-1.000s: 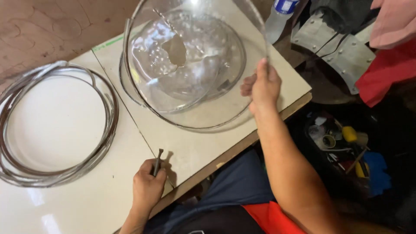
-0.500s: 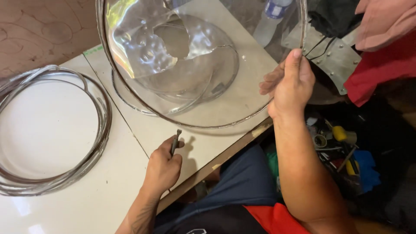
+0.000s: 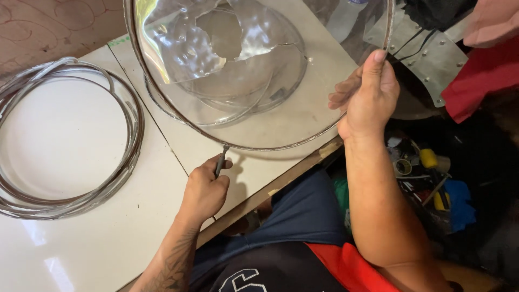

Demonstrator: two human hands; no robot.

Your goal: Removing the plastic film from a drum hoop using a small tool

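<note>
A pale, glossy surface filled the left and centre of the view, made of two slabs meeting at a seam, with a wooden strip along its near edge. Above it, tilted up toward the camera, stood a large clear plastic dome with a thin metal rim; through its wall showed a second clear dome shape and shiny crumpled film lying on the surface below. On the left slab lay a coil of metal hoops, several rings stacked loosely, well apart from the dome. To the right, beyond the surface edge, sat a grey metal plate with rivets, red cloth, and lower down a dark clutter of small tools, among them something yellow and something blue. A clear bottle stood behind the dome, partly seen through it.

The right hand was closed on the dome's rim at its right side, thumb pressed up along the metal edge and fingers curled behind the plastic, keeping the dome raised. The left hand rested on the surface near the front edge, closed in a fist around a slim grey tool; the tool's tip pointed upward and met the lowest part of the dome's rim, just above the knuckles. The two hands were well apart, with the dome's lower rim curving between them.
</note>
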